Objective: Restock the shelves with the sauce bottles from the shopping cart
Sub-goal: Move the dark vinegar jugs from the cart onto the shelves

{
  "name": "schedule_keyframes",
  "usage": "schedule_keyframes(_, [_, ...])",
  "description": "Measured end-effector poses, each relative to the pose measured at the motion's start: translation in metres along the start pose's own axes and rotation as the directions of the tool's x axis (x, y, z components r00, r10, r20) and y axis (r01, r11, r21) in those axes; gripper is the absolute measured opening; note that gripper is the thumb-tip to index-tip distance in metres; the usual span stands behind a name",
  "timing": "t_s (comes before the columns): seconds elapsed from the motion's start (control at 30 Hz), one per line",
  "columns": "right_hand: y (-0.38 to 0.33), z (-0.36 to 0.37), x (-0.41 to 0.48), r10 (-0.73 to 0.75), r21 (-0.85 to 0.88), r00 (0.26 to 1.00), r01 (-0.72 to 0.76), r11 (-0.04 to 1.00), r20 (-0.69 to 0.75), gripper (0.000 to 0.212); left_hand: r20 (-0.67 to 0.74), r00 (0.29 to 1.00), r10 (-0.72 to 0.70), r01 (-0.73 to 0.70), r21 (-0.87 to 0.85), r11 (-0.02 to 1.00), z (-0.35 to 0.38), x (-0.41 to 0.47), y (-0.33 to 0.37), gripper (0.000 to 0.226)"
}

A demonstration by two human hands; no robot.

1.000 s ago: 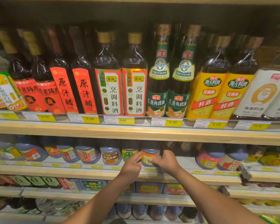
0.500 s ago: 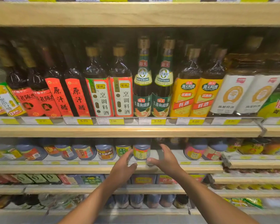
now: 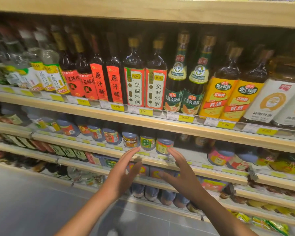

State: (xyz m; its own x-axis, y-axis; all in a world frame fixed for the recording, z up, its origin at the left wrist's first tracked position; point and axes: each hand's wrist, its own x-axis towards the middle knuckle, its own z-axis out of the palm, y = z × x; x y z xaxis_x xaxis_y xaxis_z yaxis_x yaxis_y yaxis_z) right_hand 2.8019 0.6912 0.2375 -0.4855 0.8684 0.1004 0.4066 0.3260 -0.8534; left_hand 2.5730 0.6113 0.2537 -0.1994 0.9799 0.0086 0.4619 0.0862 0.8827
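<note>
Wooden shelf edge (image 3: pixel 215 173) — left hand (image 3: pixel 124 169), right hand (image 3: pixel 182 174) hover just before it, fingers (image 3: pixel 131 154) straight (empty, apart).

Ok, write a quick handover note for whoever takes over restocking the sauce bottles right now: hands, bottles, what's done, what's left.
Hands: the left hand and the right hand are both open and hold nothing, in front of the second shelf.
Bottles: the yellow-label bottle stands upright at the shelf front, right of the green-label bottle. The right fingertips are near it; contact is unclear.
Done: that bottle is shelved.
Left: the bottles to its right sit further back. The shopping cart is out of view, so the remaining count is unknown.
</note>
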Motion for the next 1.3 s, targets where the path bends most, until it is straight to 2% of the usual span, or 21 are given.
schedule_keyframes(0.07, [-0.013,0.016,0.007,-0.017,0.038,0.999,0.015,0.999,0.040,0.088,-0.061,0.998,-0.015,0.014,-0.025,1.000,-0.013,-0.013,-0.011,0.060])
schedule_keyframes(0.17, [-0.030,0.049,0.022,-0.038,0.060,0.992,0.030,0.998,0.121,0.083,-0.143,0.986,-0.083,0.076,-0.052,0.996,-0.039,-0.030,-0.034,0.079])
schedule_keyframes(0.37, [-0.072,0.144,0.050,-0.082,0.120,0.950,0.047,0.992,0.302,0.072,-0.312,0.947,-0.082,0.070,-0.049,0.996,-0.105,-0.078,-0.086,0.050])
schedule_keyframes(0.43, [-0.091,0.180,0.057,-0.097,0.108,0.930,0.062,0.992,0.356,0.078,-0.375,0.916,-0.140,0.112,-0.095,0.989,-0.132,-0.095,-0.107,0.057])
schedule_keyframes(0.5, [-0.111,0.216,0.063,-0.102,0.102,0.908,0.066,0.993,0.407,0.084,-0.404,0.884,-0.235,0.218,-0.089,0.972,-0.163,-0.111,-0.128,0.067])
schedule_keyframes(0.63, [-0.150,0.290,0.074,-0.125,0.090,0.856,0.092,0.992,0.502,0.073,-0.441,0.844,-0.306,0.294,-0.097,0.951,-0.230,-0.144,-0.173,0.070])
schedule_keyframes(0.73, [-0.179,0.344,0.085,-0.148,0.120,0.827,0.098,0.988,0.542,0.072,-0.472,0.819,-0.326,0.312,-0.111,0.944,-0.277,-0.165,-0.199,0.076])
schedule_keyframes(0.87, [-0.219,0.414,0.106,-0.185,0.151,0.802,0.120,0.981,0.568,0.072,-0.511,0.784,-0.352,0.334,-0.130,0.933,-0.339,-0.190,-0.235,0.057])
schedule_keyframes(1.0, [-0.249,0.479,0.134,-0.206,0.161,0.750,0.134,0.978,0.628,0.067,-0.575,0.731,-0.367,0.342,-0.157,0.927,-0.394,-0.201,-0.268,0.054])
schedule_keyframes(1.17, [-0.283,0.560,0.175,-0.199,0.175,0.716,0.108,0.979,0.669,0.064,-0.644,0.638,-0.421,0.387,-0.204,0.899,-0.454,-0.190,-0.308,0.075])
schedule_keyframes(1.3, [-0.311,0.627,0.214,-0.244,0.222,0.663,0.119,0.968,0.708,0.060,-0.673,0.587,-0.449,0.403,-0.238,0.884,-0.510,-0.171,-0.340,0.067])
